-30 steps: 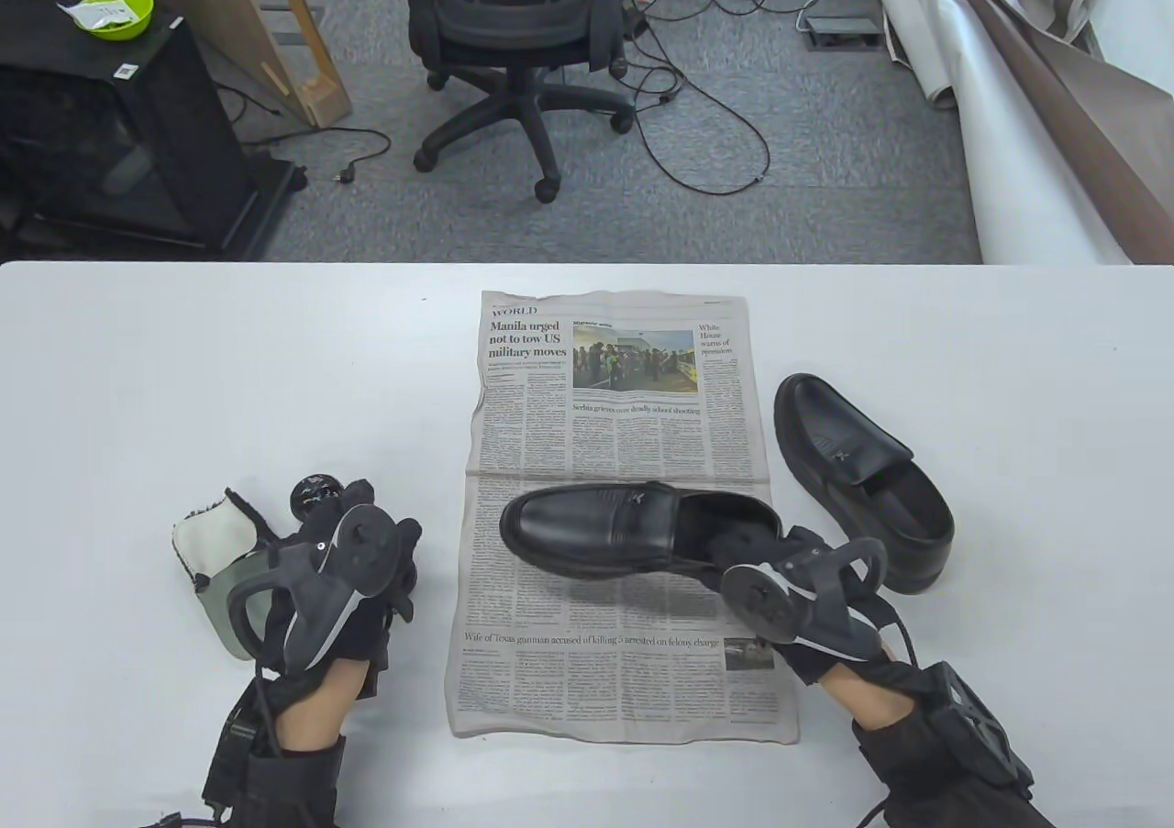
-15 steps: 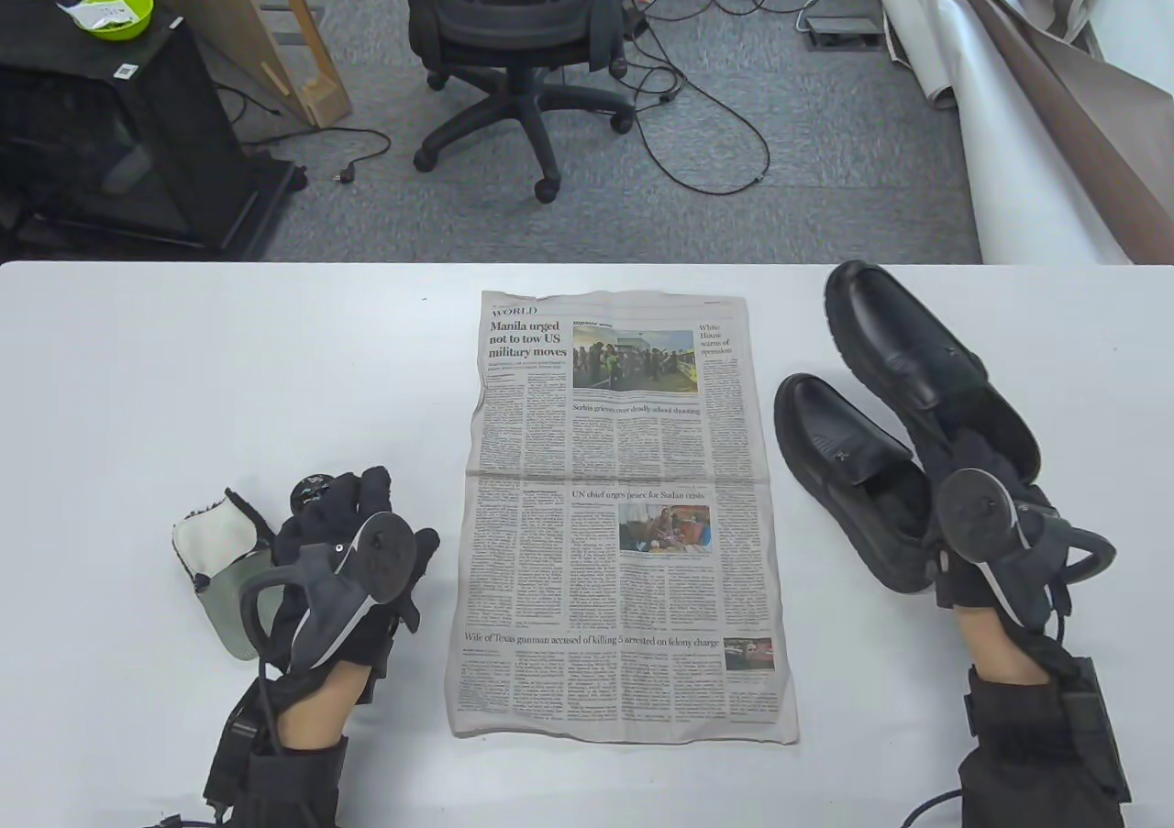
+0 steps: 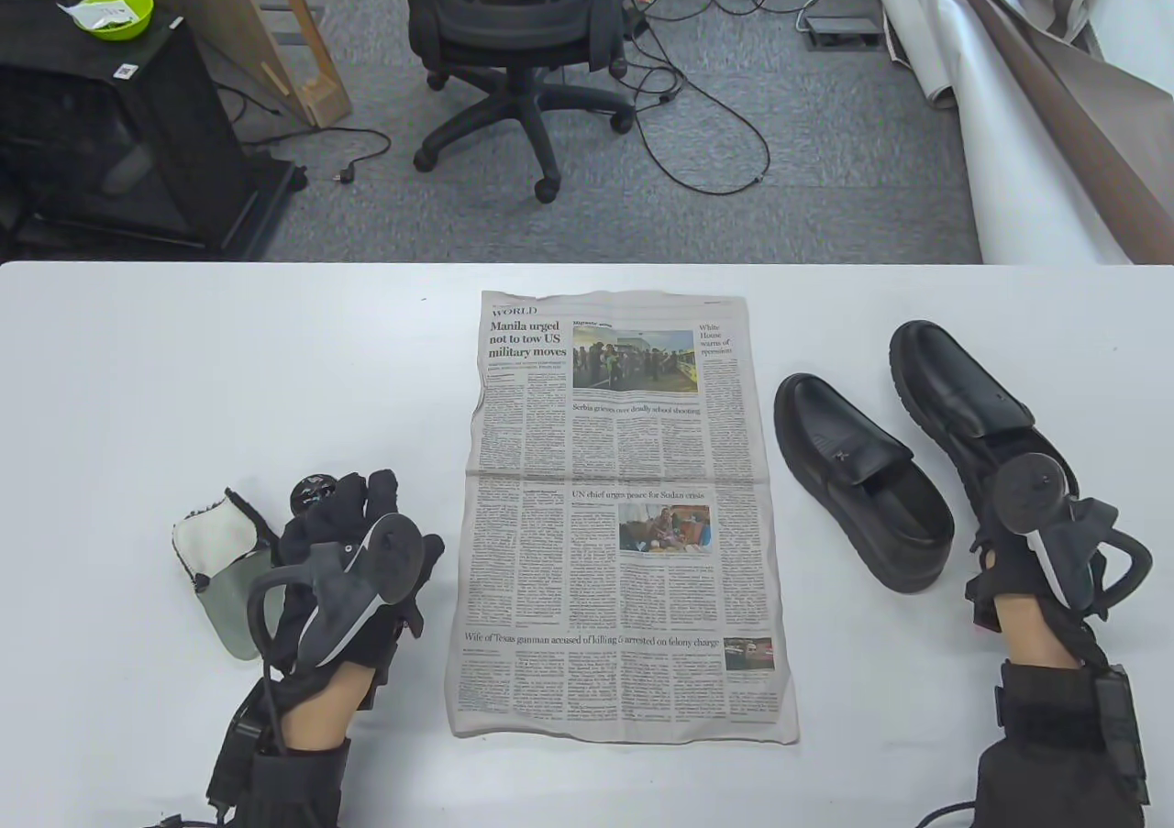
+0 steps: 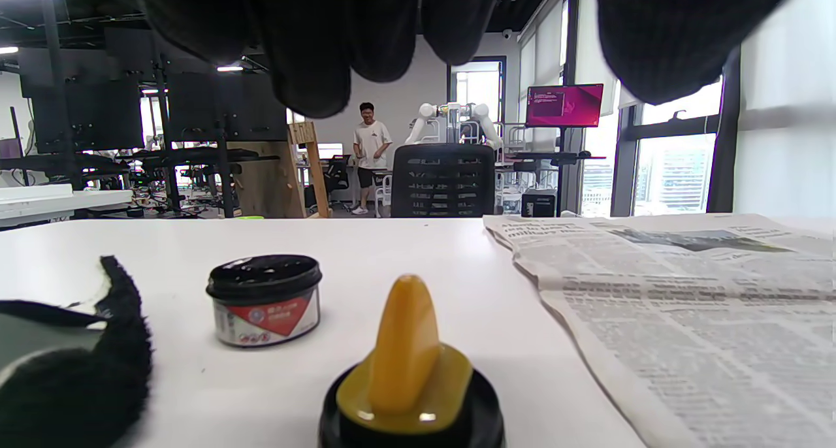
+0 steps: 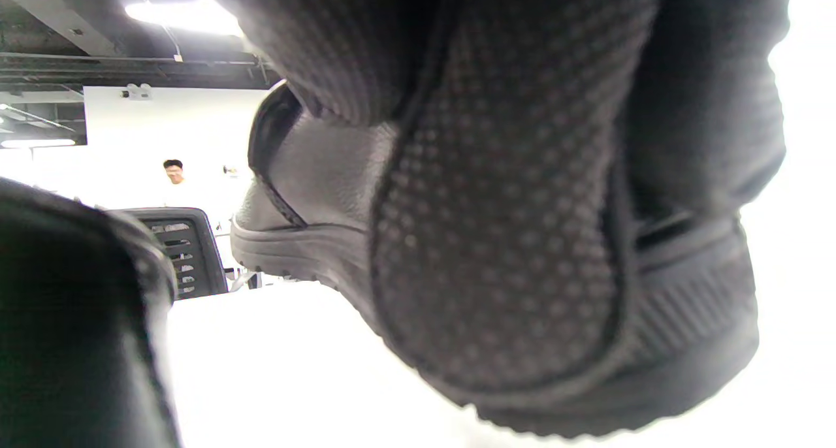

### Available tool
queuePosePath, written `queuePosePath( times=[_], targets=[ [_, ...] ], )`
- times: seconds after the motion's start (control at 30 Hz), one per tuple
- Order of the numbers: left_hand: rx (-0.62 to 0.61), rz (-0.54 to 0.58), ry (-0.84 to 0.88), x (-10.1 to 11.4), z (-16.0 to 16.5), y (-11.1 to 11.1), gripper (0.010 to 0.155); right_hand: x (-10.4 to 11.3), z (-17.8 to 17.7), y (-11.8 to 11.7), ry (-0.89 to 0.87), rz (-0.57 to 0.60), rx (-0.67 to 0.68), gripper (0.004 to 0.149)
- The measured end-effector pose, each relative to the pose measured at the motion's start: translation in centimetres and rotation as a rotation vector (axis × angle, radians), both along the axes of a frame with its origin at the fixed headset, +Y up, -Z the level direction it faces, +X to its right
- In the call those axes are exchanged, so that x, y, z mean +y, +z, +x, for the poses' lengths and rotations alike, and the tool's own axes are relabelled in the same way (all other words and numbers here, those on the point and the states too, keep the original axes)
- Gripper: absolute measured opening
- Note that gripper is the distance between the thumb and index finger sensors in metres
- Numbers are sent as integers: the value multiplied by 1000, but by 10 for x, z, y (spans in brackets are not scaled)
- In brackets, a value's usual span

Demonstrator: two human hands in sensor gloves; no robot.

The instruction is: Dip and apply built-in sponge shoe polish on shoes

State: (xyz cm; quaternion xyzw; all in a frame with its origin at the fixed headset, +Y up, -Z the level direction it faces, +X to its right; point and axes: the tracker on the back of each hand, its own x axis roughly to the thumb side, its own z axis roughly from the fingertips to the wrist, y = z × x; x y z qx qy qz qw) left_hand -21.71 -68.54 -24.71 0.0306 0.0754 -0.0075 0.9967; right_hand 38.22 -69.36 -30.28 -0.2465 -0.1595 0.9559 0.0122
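Note:
My right hand (image 3: 992, 502) grips the heel of a black loafer (image 3: 958, 392) at the table's right side, toe pointing away. In the right wrist view my fingers (image 5: 496, 239) wrap its heel, and its sole (image 5: 294, 245) is just at the table. A second black loafer (image 3: 853, 475) lies beside it on the left. My left hand (image 3: 367, 498) hovers open over the polish things and holds nothing. The left wrist view shows an open black polish jar (image 4: 264, 301) and its lid with a yellow sponge (image 4: 405, 363) standing upright on the table. The jar also shows in the table view (image 3: 312, 491).
A newspaper (image 3: 619, 516) lies spread in the table's middle, with nothing on it. A white and grey cloth (image 3: 215, 571) lies left of my left hand, and it also shows in the left wrist view (image 4: 72, 369). An office chair (image 3: 514, 30) stands beyond the table's far edge.
My right hand carried the loafer off the newspaper to the right, raised it, then lowered it beside the other loafer. My left hand stayed put and its fingers spread a little.

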Motion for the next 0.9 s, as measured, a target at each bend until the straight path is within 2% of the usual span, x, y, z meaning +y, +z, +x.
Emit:
queuePosePath(
  times=[0.3, 0.57, 0.73, 0.83, 0.9],
  targets=[
    [-16, -31, -16, -3, 3, -1, 86, -20, 6, -8, -12, -87, 0, 49],
    [-16, -47, -22, -3, 4, -1, 86, -25, 2, -10, -54, -117, 19, 50],
    [-17, -20, -22, 1, 5, 1, 86, -13, -9, -3, -78, -45, 52, 50],
    [-22, -12, -15, 2, 5, 2, 87, 4, -21, 9, -62, 52, 71, 51],
    [-30, -7, -12, 3, 7, 1, 88, 19, -41, 19, 2, 160, 122, 53]
  ],
)
